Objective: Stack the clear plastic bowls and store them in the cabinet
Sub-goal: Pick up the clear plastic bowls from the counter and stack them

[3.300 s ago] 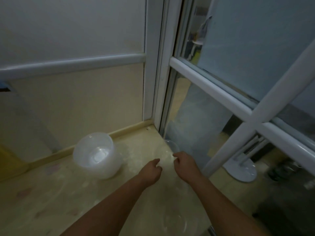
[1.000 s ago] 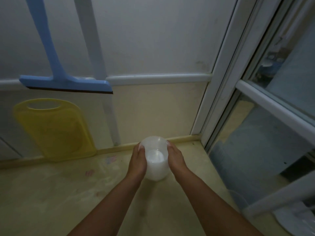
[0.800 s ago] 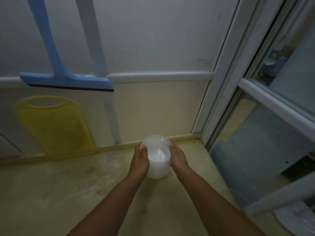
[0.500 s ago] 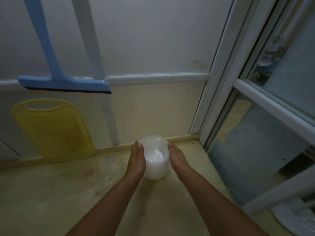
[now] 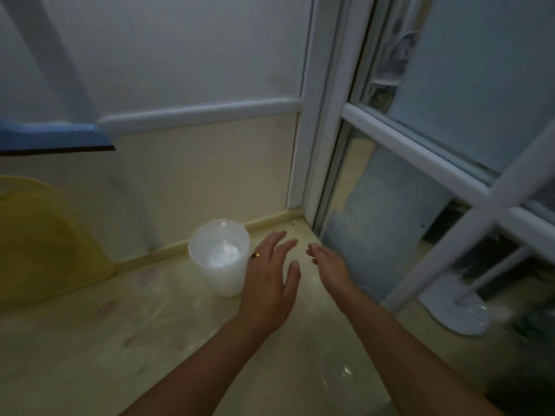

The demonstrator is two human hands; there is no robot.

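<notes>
A stack of clear plastic bowls [image 5: 220, 259] stands upright on the pale yellow counter [image 5: 90, 349] near the back wall. My left hand [image 5: 270, 283] hovers just right of the stack with straight fingers, holding nothing. My right hand [image 5: 329, 265] is further right, fingers extended toward the window corner, also empty. Another clear bowl [image 5: 342, 382] lies faintly visible on the counter between my forearms at the bottom. No cabinet is in view.
A yellow cutting board [image 5: 42, 244] leans on the wall at the left under a blue squeegee [image 5: 54, 139]. A white-framed glass window [image 5: 420, 151] bounds the counter on the right; a fan base [image 5: 459, 316] shows through it.
Both hands have let go of the bowl stack and moved right of it. The view has swung to the right, so the stack now sits left of my hands.
</notes>
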